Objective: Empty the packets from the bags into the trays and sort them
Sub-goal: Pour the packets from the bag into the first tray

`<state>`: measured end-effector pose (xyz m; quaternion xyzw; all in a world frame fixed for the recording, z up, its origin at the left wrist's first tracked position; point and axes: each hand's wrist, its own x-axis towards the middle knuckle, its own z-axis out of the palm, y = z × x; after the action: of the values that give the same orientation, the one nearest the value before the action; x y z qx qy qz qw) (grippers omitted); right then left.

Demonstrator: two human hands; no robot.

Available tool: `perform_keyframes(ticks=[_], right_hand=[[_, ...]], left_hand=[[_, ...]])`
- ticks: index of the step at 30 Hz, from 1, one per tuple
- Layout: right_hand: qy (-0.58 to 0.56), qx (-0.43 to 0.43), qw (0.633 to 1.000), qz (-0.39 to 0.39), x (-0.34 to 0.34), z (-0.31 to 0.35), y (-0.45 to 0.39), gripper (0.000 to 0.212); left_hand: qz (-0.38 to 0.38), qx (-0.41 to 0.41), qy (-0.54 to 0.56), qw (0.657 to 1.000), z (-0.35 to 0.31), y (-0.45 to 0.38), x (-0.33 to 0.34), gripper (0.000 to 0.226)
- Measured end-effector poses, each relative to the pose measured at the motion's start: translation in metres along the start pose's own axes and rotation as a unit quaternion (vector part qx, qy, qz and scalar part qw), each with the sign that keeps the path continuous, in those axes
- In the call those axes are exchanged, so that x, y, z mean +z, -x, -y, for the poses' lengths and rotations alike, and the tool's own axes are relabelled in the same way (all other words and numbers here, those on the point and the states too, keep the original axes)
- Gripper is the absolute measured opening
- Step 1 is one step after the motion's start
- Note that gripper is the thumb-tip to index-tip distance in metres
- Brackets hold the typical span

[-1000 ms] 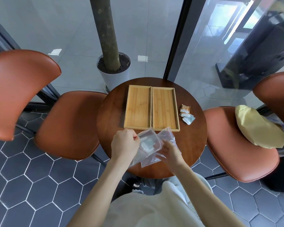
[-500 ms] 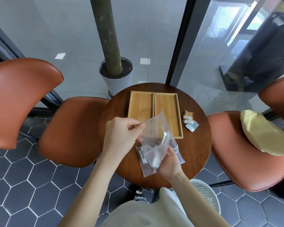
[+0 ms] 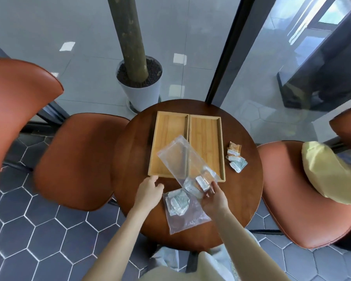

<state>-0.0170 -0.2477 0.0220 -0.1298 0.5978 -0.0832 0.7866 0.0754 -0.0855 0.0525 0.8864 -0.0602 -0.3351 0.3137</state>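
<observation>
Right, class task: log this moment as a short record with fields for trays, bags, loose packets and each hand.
trays: two wooden trays side by side on the round table, no packets lying in them
held bag: clear bag with packets, raised over the trays
second bag: clear bag with packets, flat on table
loose packets: small pile right of trays
right hand: grips held bag's lower end
left hand: open, holds nothing

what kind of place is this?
Probably a cafe or lobby seating nook: small round dark wooden table, orange-brown padded chairs, white potted tree beside glass walls.
</observation>
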Motion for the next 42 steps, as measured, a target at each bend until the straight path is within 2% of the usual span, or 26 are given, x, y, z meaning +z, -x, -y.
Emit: perform_keyframes(ticks=[4,6,7,9,11,13,16,23,27,32,38,40,42], right_hand=[[-0.013,0.031,0.999,0.017,0.022,-0.001,-0.019,0.011],[-0.032,0.059,0.997,0.037,0.034,-0.005,-0.037,0.035],[-0.045,0.050,0.997,0.037,0.039,-0.003,-0.038,0.030],[-0.020,0.027,0.999,0.037,0.048,0.001,-0.030,0.006],[-0.044,0.017,0.998,0.039,0.060,0.007,-0.025,0.022],[-0.047,0.006,0.998,0.043,0.074,0.008,-0.022,0.024],[-0.058,0.006,0.997,0.052,0.091,0.011,-0.015,0.034],[-0.016,-0.025,0.994,0.109,0.130,0.011,0.008,0.039],[0.029,-0.049,0.992,0.114,0.141,0.012,0.022,0.033],[0.005,-0.015,0.993,0.119,0.144,0.017,0.038,0.014],[0.003,0.022,0.992,0.125,0.124,0.024,0.056,0.014],[0.000,0.029,0.991,0.134,0.111,0.027,0.063,0.015],[-0.003,0.036,0.990,0.138,0.095,0.029,0.070,0.015]], left_hand=[[0.016,-0.010,-0.118,0.993,0.012,-0.029,0.019,0.056],[0.031,-0.003,-0.200,0.979,0.021,-0.040,0.026,0.063],[0.042,-0.004,-0.233,0.972,0.025,-0.045,0.029,0.066],[0.064,-0.008,-0.276,0.959,0.031,-0.052,0.033,0.068],[0.074,-0.005,-0.296,0.952,0.034,-0.054,0.037,0.070],[0.076,-0.006,-0.306,0.949,0.036,-0.054,0.040,0.071],[0.082,-0.015,-0.306,0.948,0.037,-0.055,0.041,0.073],[0.112,-0.024,-0.288,0.951,0.036,-0.056,0.036,0.071],[0.124,-0.021,-0.282,0.951,0.037,-0.058,0.032,0.070],[0.134,-0.021,-0.281,0.950,0.037,-0.058,0.030,0.070],[0.134,-0.020,-0.275,0.952,0.038,-0.057,0.030,0.069],[0.128,-0.022,-0.237,0.963,0.036,-0.057,0.028,0.064],[0.090,-0.030,-0.095,0.991,0.032,-0.057,0.022,0.052]])
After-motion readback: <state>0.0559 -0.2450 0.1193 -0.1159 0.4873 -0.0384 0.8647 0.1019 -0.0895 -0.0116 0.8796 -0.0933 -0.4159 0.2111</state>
